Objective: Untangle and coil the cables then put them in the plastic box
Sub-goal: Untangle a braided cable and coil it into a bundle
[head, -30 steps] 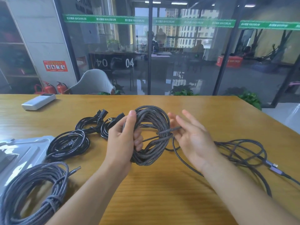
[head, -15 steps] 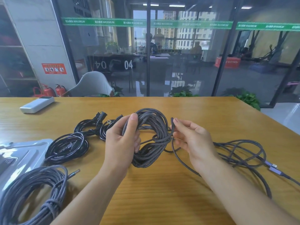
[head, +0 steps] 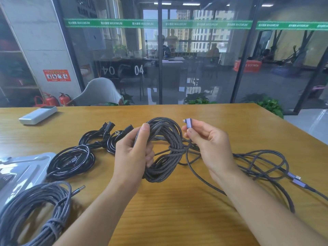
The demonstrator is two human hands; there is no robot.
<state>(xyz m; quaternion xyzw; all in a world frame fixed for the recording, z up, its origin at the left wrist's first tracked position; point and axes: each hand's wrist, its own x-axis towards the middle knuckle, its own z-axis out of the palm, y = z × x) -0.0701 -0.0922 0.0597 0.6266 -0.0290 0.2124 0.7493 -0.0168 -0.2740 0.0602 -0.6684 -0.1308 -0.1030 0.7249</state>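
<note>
My left hand (head: 132, 153) grips a coil of grey braided cable (head: 166, 151) above the middle of the wooden table (head: 177, 210). My right hand (head: 209, 139) pinches that cable's purple angled plug (head: 188, 121) just right of the coil, plug tip pointing left. A loose tangle of thin dark cable (head: 257, 166) with purple connectors (head: 295, 179) lies to the right. Black power cables (head: 71, 160) are bundled at the left. Another coiled grey cable (head: 35, 210) lies at the near left, partly over the clear plastic box (head: 21, 167).
A white power bank (head: 38, 114) lies at the table's far left. Behind the far edge stand a grey chair (head: 101, 93), a glass wall and potted plants. The table's right edge runs diagonally near the loose cable.
My right hand went from open fingers against the coil's wrapped strand to pinching the cable end; the purple plug now shows lifted beside the coil. The left hand kept its grip.
</note>
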